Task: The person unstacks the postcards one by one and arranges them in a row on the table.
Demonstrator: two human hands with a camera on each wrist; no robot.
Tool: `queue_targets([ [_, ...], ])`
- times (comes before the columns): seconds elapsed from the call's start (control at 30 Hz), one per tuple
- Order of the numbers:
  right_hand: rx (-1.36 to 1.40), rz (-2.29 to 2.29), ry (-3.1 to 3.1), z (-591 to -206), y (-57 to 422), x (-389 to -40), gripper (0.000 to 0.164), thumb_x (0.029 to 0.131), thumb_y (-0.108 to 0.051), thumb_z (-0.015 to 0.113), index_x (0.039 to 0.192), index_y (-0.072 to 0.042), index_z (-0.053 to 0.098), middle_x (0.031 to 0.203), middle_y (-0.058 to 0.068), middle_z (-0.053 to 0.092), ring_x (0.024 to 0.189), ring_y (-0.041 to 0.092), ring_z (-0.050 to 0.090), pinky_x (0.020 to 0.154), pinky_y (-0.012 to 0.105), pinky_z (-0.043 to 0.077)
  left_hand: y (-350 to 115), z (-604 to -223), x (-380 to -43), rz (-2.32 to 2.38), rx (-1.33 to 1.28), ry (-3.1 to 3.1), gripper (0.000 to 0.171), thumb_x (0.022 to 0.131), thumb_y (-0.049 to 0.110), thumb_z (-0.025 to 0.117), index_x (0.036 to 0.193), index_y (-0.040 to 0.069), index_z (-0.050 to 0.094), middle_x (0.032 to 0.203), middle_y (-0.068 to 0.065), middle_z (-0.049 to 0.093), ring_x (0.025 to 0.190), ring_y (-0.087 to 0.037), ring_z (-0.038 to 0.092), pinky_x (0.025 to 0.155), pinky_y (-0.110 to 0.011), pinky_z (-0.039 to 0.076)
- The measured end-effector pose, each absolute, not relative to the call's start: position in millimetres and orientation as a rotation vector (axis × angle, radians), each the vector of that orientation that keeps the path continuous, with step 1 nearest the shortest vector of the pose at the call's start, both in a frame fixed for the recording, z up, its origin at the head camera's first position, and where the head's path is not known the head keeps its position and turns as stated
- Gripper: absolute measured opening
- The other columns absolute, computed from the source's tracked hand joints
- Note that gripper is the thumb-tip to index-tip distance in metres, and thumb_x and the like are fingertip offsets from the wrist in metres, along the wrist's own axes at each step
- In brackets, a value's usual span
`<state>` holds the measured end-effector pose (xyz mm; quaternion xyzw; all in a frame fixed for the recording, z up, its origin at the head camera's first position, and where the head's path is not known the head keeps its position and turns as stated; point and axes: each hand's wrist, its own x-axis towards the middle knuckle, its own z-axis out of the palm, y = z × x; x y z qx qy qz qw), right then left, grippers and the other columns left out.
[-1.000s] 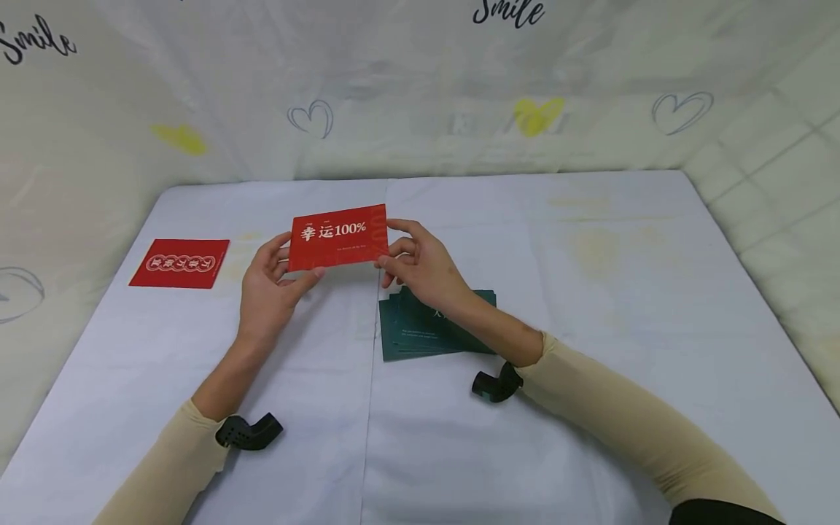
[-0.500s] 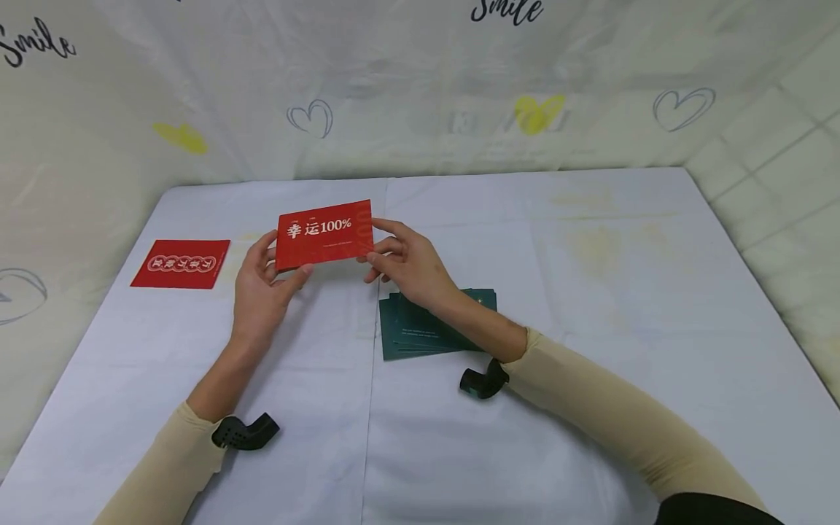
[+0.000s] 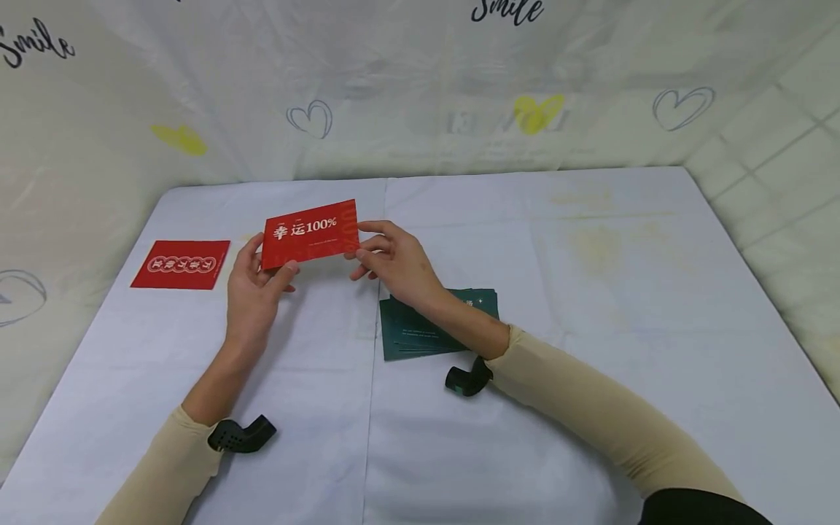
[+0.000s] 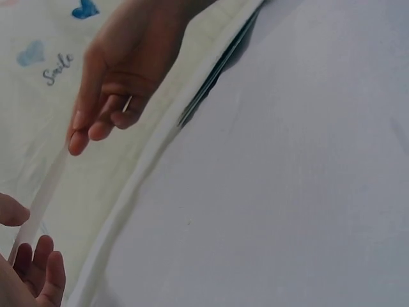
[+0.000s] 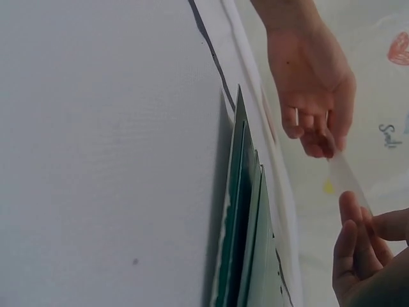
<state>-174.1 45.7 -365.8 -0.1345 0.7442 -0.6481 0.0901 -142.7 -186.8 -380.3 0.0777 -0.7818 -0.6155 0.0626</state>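
Note:
A red card [image 3: 311, 235] with white print and "100%" is held raised above the table, tilted with its right end higher. My left hand [image 3: 252, 295] grips its left end, thumb along the lower edge. At the right end, my right hand [image 3: 403, 266] pinches the lower corner with the forefinger touching the edge above. From the left wrist the card [image 4: 46, 192] appears almost edge-on, as a pale strip between both hands. Under my right forearm lies a stack of dark green cards [image 3: 413, 335], partly covered by it.
Another red card [image 3: 180, 264], with a row of white circles, lies flat at the table's left side. The white cloth-covered table [image 3: 590, 423] ends at the back against a pale printed curtain [image 3: 394, 87]. Black wrist cameras [image 3: 243, 435] stick out from both sleeves.
Both hands have moved a little to the left, carrying the red card with them. The green stack and the other red card have stayed in place.

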Motion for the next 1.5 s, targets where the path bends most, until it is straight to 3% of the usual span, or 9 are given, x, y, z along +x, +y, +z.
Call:
queue_targets([
  [0.2,-0.403,-1.929,2.207,-366.9,38.7,-174.6,0.049,0.104,-0.012,0.064,0.151,-0.013,0.05,0.118,0.01,0.078,0.086,0.021,0.079,0.084,0.028,0.062,-191.8,-379.9,-144.9,-1.828,0.253,-2.346,0.076,0.1,0.024,0.07,0.164,0.023,0.029,0.151,-0.006,0.054,0.109,-0.007,0.064,0.077,-0.011,0.056],
  [0.33,-0.403,-1.918,2.202,-368.5,34.3,-174.9,0.049,0.104,-0.013,0.063,0.151,-0.013,0.05,0.119,0.01,0.078,0.088,0.022,0.079,0.085,0.028,0.062,-196.2,-380.7,-146.1,-1.842,0.292,-2.313,0.075,0.1,0.022,0.07,0.163,0.022,0.031,0.138,-0.002,0.057,0.106,-0.007,0.065,0.075,-0.011,0.056],
  [0.6,-0.371,-1.852,2.18,-369.3,27.4,-174.1,0.051,0.104,-0.012,0.063,0.153,-0.013,0.047,0.123,0.01,0.076,0.098,0.032,0.078,0.087,0.032,0.063,-202.8,-383.8,-142.8,-1.874,0.333,-2.248,0.075,0.097,0.02,0.074,0.159,0.017,0.033,0.127,0.006,0.059,0.102,-0.004,0.068,0.073,-0.012,0.056],
  [0.97,-0.346,-1.759,2.146,-367.1,14.7,-176.5,0.053,0.104,-0.014,0.063,0.153,-0.011,0.045,0.135,0.011,0.071,0.106,0.029,0.077,0.088,0.031,0.063,-211.7,-380.0,-142.6,-1.815,0.424,-2.323,0.074,0.099,0.027,0.072,0.159,0.016,0.031,0.147,-0.006,0.056,0.099,0.0,0.069,0.073,-0.01,0.054],
  [1.2,-0.354,-1.707,2.116,-365.4,6.7,-174.7,0.054,0.104,-0.016,0.062,0.155,-0.011,0.042,0.138,0.011,0.068,0.11,0.027,0.075,0.089,0.032,0.062,-227.7,-378.8,-142.7,-1.664,0.527,-2.475,0.073,0.1,0.034,0.068,0.163,0.019,0.034,0.16,-0.005,0.046,0.106,0.002,0.06,0.072,-0.009,0.054],
  [1.33,-0.348,-1.692,2.063,-367.1,1.4,-173.5,0.056,0.104,-0.017,0.061,0.156,-0.011,0.042,0.14,0.011,0.067,0.111,0.025,0.075,0.09,0.032,0.062,-235.9,-377.0,-141.7,-1.567,0.583,-2.55,0.072,0.1,0.038,0.068,0.163,0.022,0.036,0.16,-0.003,0.047,0.114,-0.003,0.056,0.071,-0.009,0.054],
  [1.5,-0.353,-1.652,2.045,-369.7,-4.1,-171.6,0.06,0.104,-0.019,0.062,0.159,-0.01,0.039,0.138,0.009,0.068,0.109,0.023,0.075,0.09,0.032,0.062,-242.8,-375.1,-139.6,-1.5,0.582,-2.647,0.076,0.1,0.04,0.067,0.164,0.019,0.033,0.162,-0.006,0.045,0.13,-0.016,0.052,0.069,-0.008,0.053],
])
